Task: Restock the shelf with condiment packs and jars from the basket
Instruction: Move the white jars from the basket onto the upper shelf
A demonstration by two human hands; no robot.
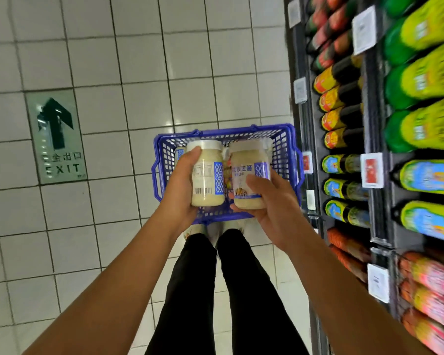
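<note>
While a person stands over a blue plastic basket (283, 149) on a white tiled floor (139, 73), both hands hold jars directly above it. The left hand (180, 190) curls fingers and thumb round a clear jar (207, 175), barcode facing up. The right hand (277, 206) grips a second jar (250, 175) from below, thumb across its blue-and-white label. Both jars are round-shouldered, white-lidded and filled with pale cream paste, side by side. They hide most of what lies in the latticed basket. Right of the basket rises a dark shelf (301, 119) packed with glossy bottles (341, 119), white price tags (364, 26) clipped to its rails. Left of the basket, a green exit sign (58, 139) with an arrow lies flat on the floor.
</note>
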